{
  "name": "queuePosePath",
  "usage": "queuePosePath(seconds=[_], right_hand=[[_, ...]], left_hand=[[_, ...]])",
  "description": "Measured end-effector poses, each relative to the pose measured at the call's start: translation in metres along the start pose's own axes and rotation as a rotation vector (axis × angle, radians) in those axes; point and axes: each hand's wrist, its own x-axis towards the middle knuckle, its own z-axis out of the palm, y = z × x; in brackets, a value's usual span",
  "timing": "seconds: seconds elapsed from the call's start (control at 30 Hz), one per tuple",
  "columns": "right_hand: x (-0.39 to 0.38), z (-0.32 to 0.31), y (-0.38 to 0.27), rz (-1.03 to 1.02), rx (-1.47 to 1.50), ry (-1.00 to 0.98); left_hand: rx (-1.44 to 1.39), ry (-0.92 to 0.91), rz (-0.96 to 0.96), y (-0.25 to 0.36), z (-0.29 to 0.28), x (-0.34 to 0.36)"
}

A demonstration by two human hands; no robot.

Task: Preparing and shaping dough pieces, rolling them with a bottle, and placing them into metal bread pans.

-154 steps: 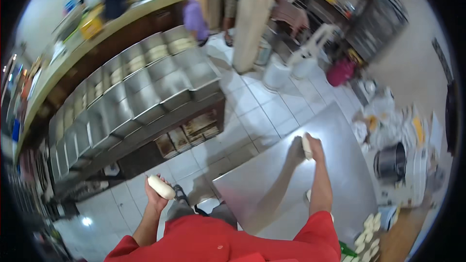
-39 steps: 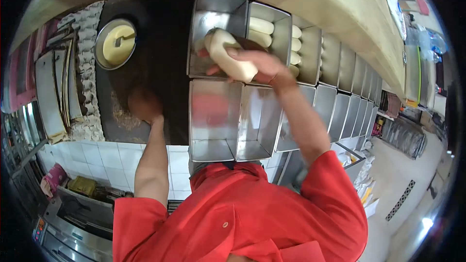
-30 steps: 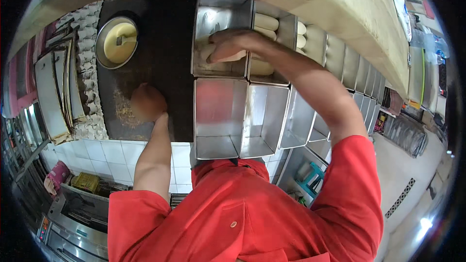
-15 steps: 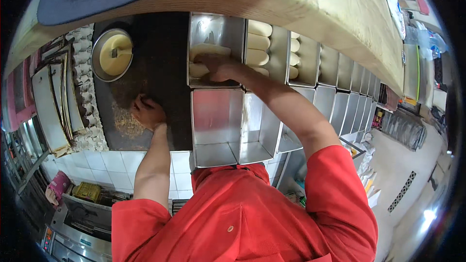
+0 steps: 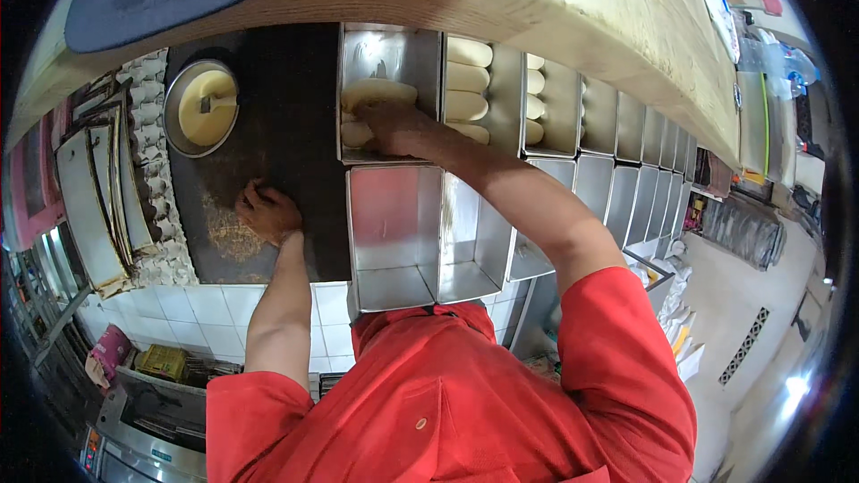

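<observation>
My right hand (image 5: 394, 125) reaches into the far left metal loaf tin (image 5: 344, 80). Its curled fingers are at the lower edge of a pale dough roll (image 5: 383, 91), and the fingertips are partly hidden. Another dough roll (image 5: 356, 134) lies beside it, nearer to me. My left hand (image 5: 268, 212) rests on the dark work surface (image 5: 291, 98) with nothing in it, its fingers loosely bent and apart. Beyond that hand, a round metal bowl (image 5: 170, 121) holds something pale yellow (image 5: 199, 125), with a small grey piece in its middle.
Two rows of tins run to the right; several in the far row hold dough rolls (image 5: 467, 79), and the near-row tin (image 5: 394, 215) is bare inside. A thick wooden ledge (image 5: 501, 0) overhangs the far side. Egg trays (image 5: 152, 170) and framed sheets (image 5: 85, 206) stand left.
My right hand stays in the same tin, shifted slightly at the dough. My left hand's fingers have spread a little. The whole view has moved slightly.
</observation>
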Motion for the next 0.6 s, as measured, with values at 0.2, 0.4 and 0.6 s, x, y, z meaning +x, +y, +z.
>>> queuePosePath(seconds=[0.2,0.4,0.6], right_hand=[[0.001,-0.055,-0.021,0.081,0.011,0.079],[0.015,-0.057,-0.008,0.275,-0.031,0.06],[0.037,-0.036,0.013,0.202,-0.183,0.059]], left_hand=[[-0.017,-0.01,-0.029,-0.003,0.0,0.001],[0.001,0.046,0.012,0.003,0.002,0.002],[-0.016,-0.003,0.035,-0.003,0.006,-0.002]])
